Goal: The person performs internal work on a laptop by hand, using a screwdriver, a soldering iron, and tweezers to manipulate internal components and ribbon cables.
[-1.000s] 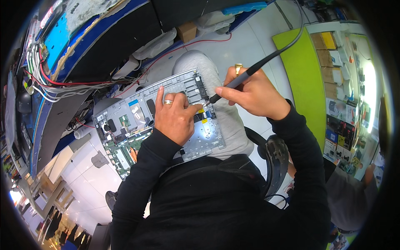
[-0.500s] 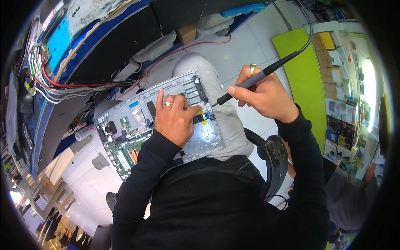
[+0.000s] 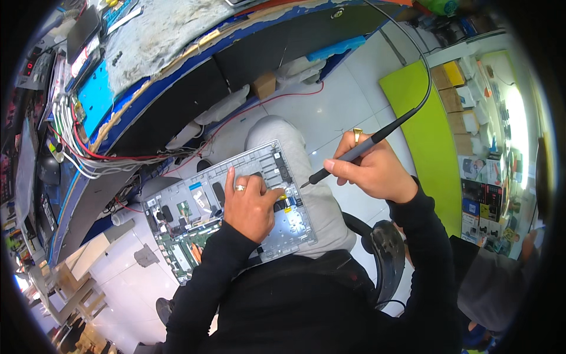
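- Left: blue-edged bench draped with grey cloth.
- Centre: opened silver-grey laptop base, across the person's lap.
- On it: left hand, palm down, one finger straight; any pinch is hidden.
- Right: right hand, gripping a black-and-grey pen-shaped tool, tip near the base's right edge.

Laptop part-hidden by left hand

L hand palm-down, R hand w/ pinch grip
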The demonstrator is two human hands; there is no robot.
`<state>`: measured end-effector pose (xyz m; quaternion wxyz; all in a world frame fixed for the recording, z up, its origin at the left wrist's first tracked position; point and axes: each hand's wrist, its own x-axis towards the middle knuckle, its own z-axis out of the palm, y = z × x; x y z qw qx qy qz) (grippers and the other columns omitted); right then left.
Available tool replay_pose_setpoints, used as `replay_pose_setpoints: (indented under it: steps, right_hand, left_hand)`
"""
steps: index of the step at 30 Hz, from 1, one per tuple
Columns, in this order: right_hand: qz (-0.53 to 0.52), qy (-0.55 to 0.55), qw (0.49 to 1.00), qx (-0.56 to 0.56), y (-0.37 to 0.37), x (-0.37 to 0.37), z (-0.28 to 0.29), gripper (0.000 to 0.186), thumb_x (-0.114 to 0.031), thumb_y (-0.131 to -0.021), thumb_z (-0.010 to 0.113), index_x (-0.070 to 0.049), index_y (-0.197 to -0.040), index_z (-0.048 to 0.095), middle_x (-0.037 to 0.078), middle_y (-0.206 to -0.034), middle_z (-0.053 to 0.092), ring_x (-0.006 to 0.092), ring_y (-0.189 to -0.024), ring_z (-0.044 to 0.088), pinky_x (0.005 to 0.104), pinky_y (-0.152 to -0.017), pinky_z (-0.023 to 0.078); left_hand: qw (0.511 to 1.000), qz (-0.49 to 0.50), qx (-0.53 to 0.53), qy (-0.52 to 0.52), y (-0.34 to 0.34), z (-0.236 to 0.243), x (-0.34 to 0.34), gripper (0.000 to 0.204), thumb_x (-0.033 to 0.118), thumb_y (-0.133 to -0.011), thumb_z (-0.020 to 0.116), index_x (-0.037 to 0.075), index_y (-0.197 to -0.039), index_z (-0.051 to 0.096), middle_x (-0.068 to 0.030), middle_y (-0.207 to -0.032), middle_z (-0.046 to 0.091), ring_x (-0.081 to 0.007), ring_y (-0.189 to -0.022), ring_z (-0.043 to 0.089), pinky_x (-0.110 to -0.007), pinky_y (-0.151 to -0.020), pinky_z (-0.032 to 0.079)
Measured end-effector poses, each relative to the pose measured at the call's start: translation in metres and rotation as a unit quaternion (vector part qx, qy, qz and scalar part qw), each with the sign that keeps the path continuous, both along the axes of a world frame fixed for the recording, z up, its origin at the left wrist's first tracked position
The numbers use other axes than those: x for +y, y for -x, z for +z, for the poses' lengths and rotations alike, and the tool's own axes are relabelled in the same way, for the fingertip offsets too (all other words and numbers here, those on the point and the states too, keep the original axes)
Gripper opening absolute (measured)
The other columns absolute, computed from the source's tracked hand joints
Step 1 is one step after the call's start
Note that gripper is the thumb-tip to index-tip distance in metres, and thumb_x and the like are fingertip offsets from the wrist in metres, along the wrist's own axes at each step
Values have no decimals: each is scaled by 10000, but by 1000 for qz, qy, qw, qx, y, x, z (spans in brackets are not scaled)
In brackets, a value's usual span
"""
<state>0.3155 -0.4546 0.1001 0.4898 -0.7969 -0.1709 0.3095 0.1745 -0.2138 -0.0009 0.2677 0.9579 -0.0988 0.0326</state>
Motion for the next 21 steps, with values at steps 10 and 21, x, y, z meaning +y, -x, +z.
replay_pose_setpoints:
  steps: [10, 21]
  right_hand:
    - [5, 4, 1000, -24, -3, -5, -2, 278, -157, -982, 798, -32, -829, 603, 62, -744, 672, 135, -639, 717, 273, -584, 530]
    - [-2, 0, 1000, -13, -2, -8, 1, 284, -169, -984, 802, -34, -835, 601, 60, -741, 669, 131, -640, 716, 268, -588, 534]
  left_hand:
    - [1000, 1, 10, 4, -1, 3, -2, 357, -17, -788, 712, 191, -1044, 849, -45, -921, 539, -279, -963, 587, -663, -1239, 297]
    - [1000, -2, 7, 3, 0, 3, -1, 324, 27, -804, 720, 173, -1070, 835, -47, -936, 569, -285, -999, 588, -702, -1232, 280]
